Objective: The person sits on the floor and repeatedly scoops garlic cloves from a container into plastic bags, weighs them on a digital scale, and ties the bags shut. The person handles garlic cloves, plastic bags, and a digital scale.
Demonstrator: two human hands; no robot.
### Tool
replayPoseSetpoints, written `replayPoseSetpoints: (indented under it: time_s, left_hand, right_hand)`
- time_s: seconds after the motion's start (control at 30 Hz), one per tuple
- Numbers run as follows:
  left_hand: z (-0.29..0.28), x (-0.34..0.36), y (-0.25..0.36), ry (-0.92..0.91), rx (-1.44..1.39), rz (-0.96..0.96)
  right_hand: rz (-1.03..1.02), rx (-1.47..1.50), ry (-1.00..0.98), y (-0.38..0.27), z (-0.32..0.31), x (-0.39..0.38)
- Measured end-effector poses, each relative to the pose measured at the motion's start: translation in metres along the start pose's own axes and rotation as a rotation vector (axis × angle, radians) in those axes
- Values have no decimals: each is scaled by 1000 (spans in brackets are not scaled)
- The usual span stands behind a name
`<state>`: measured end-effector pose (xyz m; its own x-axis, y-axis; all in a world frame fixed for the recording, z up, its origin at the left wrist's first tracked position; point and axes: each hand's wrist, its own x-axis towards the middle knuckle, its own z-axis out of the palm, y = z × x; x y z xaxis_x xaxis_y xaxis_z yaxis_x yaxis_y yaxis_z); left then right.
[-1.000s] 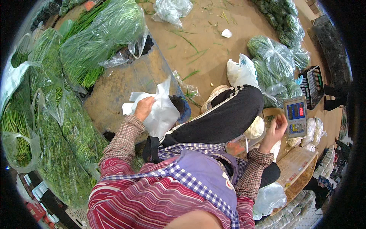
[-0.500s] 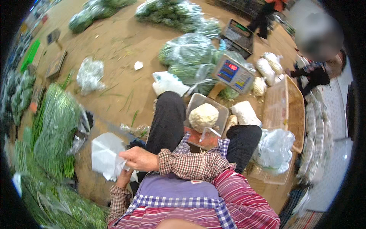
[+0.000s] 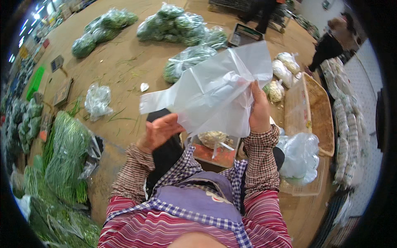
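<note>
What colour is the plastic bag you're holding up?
Translucent white plastic bag, gripped by the right hand; clearest in the head view.

Wholesale vegetable market floor: clear plastic sacks of green vegetables [image 3: 178, 22] lying on bare brown concrete floor [image 3: 124, 62], grey electronic weighing scale [image 3: 244, 35] sitting nearby, woven baskets [image 3: 320, 111] standing alongside.

plastic bag [image 3: 215, 93] — hides right hand's [image 3: 259, 110] fingertips | scale [image 3: 245, 36] partly covered | tray contents [image 3: 211, 138] perhaps cauliflower
</note>
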<state>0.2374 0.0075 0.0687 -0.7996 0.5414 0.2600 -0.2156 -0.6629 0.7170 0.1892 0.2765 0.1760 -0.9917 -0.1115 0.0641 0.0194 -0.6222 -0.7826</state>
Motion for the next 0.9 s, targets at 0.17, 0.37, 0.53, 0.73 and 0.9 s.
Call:
replayPoseSetpoints:
  time_s: [0.17, 0.37, 0.53, 0.73, 0.9]
  left_hand:
    - [48, 72, -56, 278, 161, -161]
    - [59, 86, -79, 382, 405, -135]
    - [71, 89, -77, 439, 396, -167]
    - [57, 79, -94, 453, 320, -275]
    - [56, 72, -92, 423, 376, -262]
  right_hand:
    - [0, 49, 205, -7, -83, -27]
    - [-129, -1004, 314, 14, -156, -35]
    - [-443, -1399, 190, 27, -80, -69]
    - [118, -1104, -95, 61, -47, -84]
    - [103, -703, -143, 88, -57, -79]
